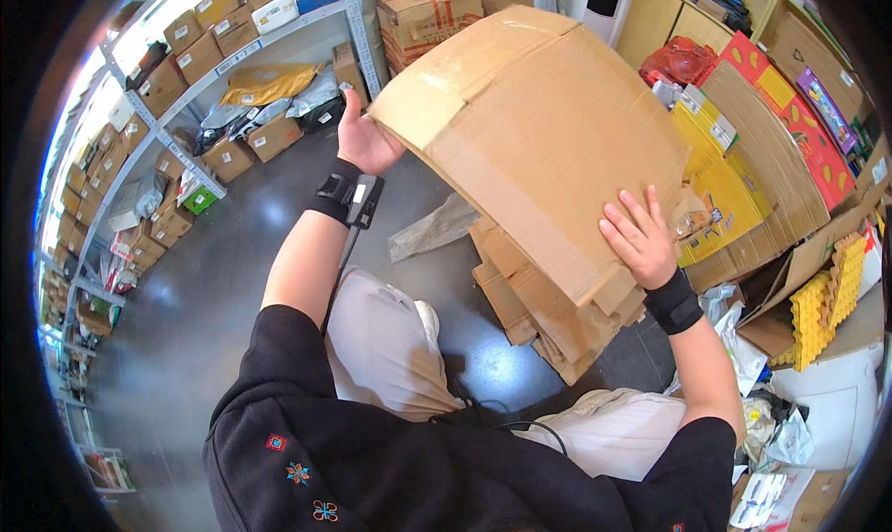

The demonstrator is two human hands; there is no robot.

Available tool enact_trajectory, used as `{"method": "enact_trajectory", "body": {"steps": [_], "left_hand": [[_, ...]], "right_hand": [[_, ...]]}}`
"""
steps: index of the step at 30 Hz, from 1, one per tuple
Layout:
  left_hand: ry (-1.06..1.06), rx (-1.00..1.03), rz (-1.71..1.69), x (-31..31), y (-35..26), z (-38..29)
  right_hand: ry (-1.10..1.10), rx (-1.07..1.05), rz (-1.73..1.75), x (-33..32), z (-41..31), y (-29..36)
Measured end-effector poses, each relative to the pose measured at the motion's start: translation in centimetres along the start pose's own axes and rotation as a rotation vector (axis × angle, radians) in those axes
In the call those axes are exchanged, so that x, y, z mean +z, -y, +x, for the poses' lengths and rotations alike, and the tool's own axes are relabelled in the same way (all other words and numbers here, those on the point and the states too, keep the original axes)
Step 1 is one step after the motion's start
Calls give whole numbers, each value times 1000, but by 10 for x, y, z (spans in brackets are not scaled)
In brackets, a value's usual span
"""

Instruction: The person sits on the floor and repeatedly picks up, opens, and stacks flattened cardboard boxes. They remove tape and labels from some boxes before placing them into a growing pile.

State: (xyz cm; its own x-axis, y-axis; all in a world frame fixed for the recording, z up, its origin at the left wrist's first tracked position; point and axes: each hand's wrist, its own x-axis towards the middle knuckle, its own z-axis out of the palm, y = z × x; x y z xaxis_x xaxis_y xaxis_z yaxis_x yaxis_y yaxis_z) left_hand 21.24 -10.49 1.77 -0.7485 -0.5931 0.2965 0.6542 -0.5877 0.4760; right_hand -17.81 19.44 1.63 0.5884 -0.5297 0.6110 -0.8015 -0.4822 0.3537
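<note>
A large flattened cardboard box (pixel 536 142) is raised at a tilt before me, above the floor. At its left corner is my left hand (pixel 369 135), thumb up and the other fingers partly behind the board's edge. My right hand (pixel 641 239) lies against its lower right part, palm to the board and fingers spread. Below the board, a pile of flattened cardboard pieces (pixel 516 302) rests on the floor between my legs. A strip of bubble wrap (pixel 432 229) lies left of that pile. The board hides part of the pile.
Metal shelves (pixel 258 47) with parcels run along the left. A printed carton (pixel 432 27) stands behind the board. At right are a yellow printed carton (pixel 732 211), upright cardboard sheets (pixel 773 149), yellow egg trays (pixel 822 309) and plastic bags (pixel 787 434).
</note>
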Motion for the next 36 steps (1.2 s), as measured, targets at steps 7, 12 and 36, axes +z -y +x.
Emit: {"method": "enact_trajectory", "body": {"steps": [7, 12, 36], "left_hand": [[21, -285, 346, -19, -20, -16], [-308, -290, 720, -5, -1, -12], [-921, 10, 819, 137, 52, -127]], "right_hand": [[27, -21, -20, -5, -16, -20], [33, -5, -194, 2, -12, -27], [55, 472, 1015, 55, 110, 101]]}}
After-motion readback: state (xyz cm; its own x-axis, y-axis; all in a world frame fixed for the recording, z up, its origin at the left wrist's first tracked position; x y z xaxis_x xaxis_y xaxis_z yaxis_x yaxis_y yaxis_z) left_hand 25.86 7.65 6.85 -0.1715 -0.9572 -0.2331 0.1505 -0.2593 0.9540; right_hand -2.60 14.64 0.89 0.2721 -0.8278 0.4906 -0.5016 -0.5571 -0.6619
